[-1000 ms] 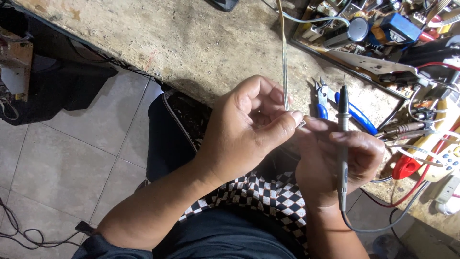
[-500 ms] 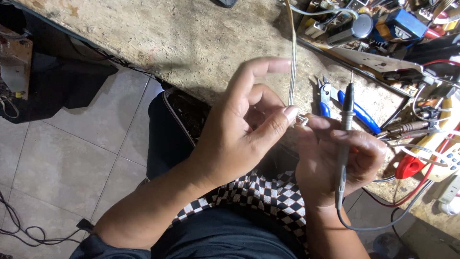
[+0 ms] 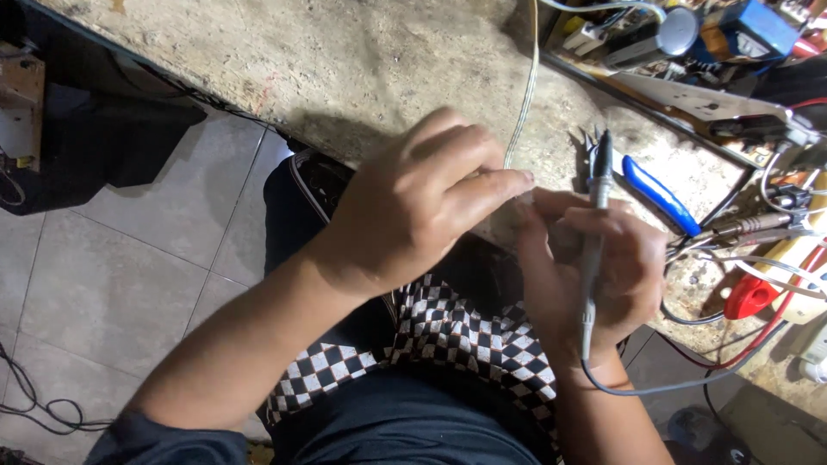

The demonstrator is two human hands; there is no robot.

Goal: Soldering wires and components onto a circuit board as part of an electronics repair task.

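Note:
My left hand is curled in front of me, its fingertips pinching the lower end of a thin pale wire that runs up across the worn workbench. My right hand sits just right of it, fingertips touching the left fingers. A grey pen-shaped probe lies across the right hand, tip pointing up, its grey cord looping out below the wrist. What the fingertips hold between them is hidden.
Blue-handled pliers lie on the bench right of the probe. Circuit boards, a capacitor and loose parts crowd the far right, with red and white leads. A dark cloth and tiled floor are at left.
My left hand has closed over, its fingers folding down onto the wire end and against the right fingertips. The right hand and probe shifted slightly down.

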